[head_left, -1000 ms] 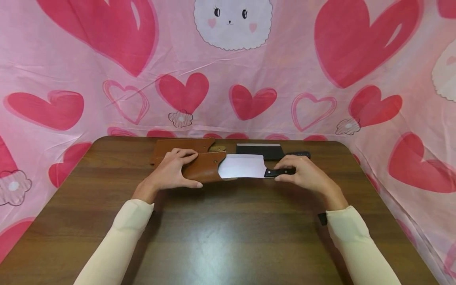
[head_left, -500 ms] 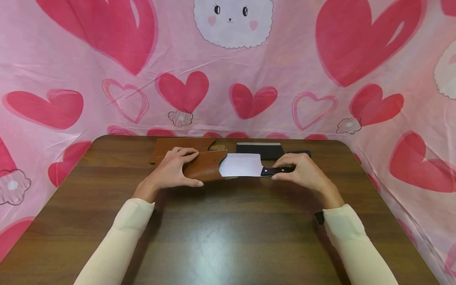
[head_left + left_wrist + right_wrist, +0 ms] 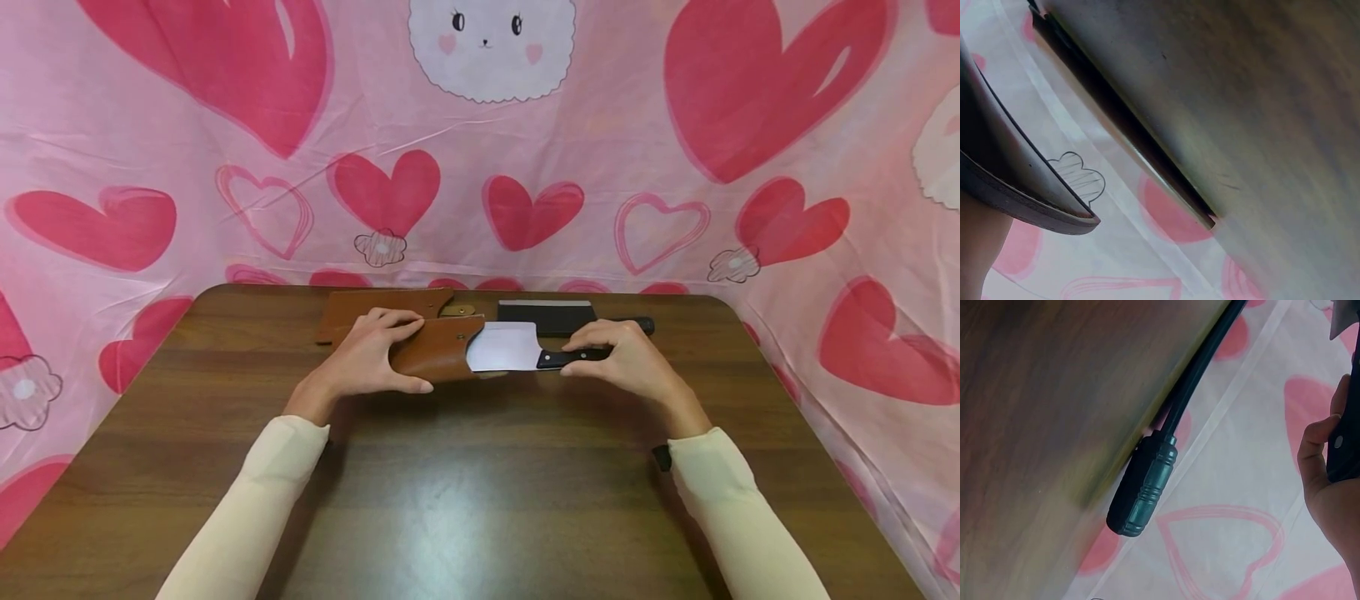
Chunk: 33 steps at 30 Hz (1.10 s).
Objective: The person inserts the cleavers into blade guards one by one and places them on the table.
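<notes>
My left hand [image 3: 371, 354] grips a brown leather knife sheath [image 3: 435, 350], thumb along its near edge and fingers over the top. In the sheath's mouth sits a cleaver [image 3: 504, 347] with a shiny blade, part of it hidden inside the leather. Its black riveted handle [image 3: 555, 359] is pinched between the thumb and fingers of my right hand [image 3: 626, 354]. The right wrist view shows that handle [image 3: 1344, 440] at the right edge, with the right hand [image 3: 1329, 494] around it. At the left of the left wrist view the sheath's dark curved mouth [image 3: 1029, 181] appears.
Behind the left hand a second brown sheath [image 3: 375, 304] with a snap strap lies on the wooden table [image 3: 450, 483]. A second cleaver [image 3: 546, 318], dark-bladed with a black handle, lies behind the right hand. Pink heart-print cloth [image 3: 480, 133] hangs around the table's back and sides.
My right hand has moved left with the cleaver, so less of the blade shows outside the sheath. The left hand and sheath have shifted slightly right.
</notes>
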{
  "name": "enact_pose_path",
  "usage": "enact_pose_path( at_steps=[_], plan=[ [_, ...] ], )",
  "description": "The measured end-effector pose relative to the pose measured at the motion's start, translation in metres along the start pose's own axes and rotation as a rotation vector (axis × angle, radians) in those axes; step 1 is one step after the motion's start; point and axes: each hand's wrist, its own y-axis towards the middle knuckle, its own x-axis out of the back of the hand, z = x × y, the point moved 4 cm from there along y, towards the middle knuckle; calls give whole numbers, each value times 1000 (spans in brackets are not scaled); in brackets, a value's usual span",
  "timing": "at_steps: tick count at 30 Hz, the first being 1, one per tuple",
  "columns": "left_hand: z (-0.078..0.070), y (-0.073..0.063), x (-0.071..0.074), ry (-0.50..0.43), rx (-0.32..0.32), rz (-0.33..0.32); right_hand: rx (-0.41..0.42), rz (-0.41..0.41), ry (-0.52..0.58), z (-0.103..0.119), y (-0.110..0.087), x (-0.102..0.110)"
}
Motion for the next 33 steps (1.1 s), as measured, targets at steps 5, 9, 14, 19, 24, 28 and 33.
enact_pose_path(
  at_steps=[5,9,14,19,24,28,33],
  plan=[
    [1,2,-2,0,-2,-3,40,-10,27,3,3,-4],
    [0,4,-3,-2,-9,-2,47,-3,30,6,5,-7],
    [-1,5,-4,2,-19,-1,57,11,15,9,8,-11],
    [-2,7,-5,4,-19,0,74,30,16,10,9,-14],
    [-4,7,-5,1,-28,-1,70,46,32,12,9,-14],
    [-6,8,-6,1,-34,4,69,47,50,13,10,-15],
    [-8,8,-7,9,-38,6,71,48,56,12,11,-16]
  ],
)
